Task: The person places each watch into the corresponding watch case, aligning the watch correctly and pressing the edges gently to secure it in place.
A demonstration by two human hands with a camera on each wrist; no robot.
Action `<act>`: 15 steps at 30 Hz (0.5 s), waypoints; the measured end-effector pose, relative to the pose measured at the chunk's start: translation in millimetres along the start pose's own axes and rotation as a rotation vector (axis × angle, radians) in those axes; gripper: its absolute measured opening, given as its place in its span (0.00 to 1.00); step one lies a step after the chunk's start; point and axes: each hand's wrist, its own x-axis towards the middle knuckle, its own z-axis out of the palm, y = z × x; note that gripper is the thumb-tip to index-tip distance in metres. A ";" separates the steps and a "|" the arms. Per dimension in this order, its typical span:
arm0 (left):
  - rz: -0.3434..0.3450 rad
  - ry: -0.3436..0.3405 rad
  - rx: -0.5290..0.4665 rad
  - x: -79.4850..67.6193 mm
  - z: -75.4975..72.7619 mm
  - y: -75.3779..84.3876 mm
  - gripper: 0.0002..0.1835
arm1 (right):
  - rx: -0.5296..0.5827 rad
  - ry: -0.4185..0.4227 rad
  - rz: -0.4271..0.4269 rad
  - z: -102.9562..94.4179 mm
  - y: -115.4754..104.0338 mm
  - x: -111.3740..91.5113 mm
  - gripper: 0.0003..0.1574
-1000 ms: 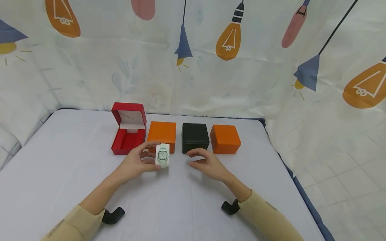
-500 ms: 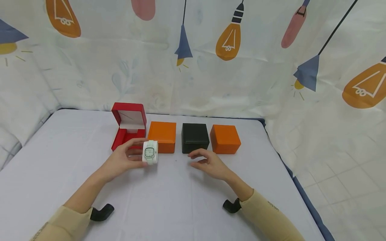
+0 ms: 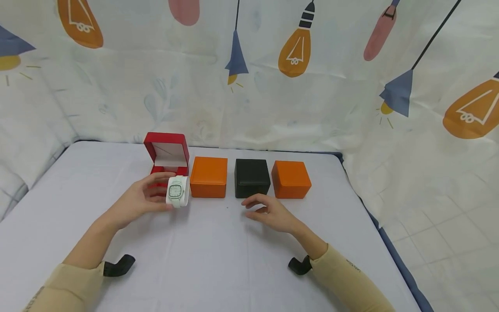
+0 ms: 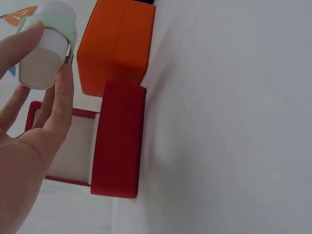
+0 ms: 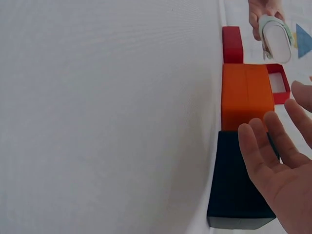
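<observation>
In the head view my left hand (image 3: 138,197) grips a mint-green wristwatch (image 3: 176,190) strapped round a white cushion (image 3: 185,191), its dial toward me. It is held in front of an open red box (image 3: 165,138), hiding most of the box's lower half. The left wrist view shows thumb and fingers on either side of the cushion (image 4: 41,68). My right hand (image 3: 270,212) holds nothing; its fingers are loosely bent just in front of a dark green box (image 3: 252,177).
A closed orange box (image 3: 209,175) stands right of the red one. Another orange box (image 3: 291,180) is beyond the dark green box. All stand in a row on the white-covered table (image 3: 218,260), before a printed curtain (image 3: 265,104).
My left hand has carried the watch leftward, from in front of the left orange box to in front of the red box. The right hand has hardly moved.
</observation>
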 end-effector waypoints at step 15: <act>-0.097 0.083 0.160 8.1 -44.0 -5.6 0.45 | -0.017 -0.052 -0.028 1.4 7.6 2.8 0.20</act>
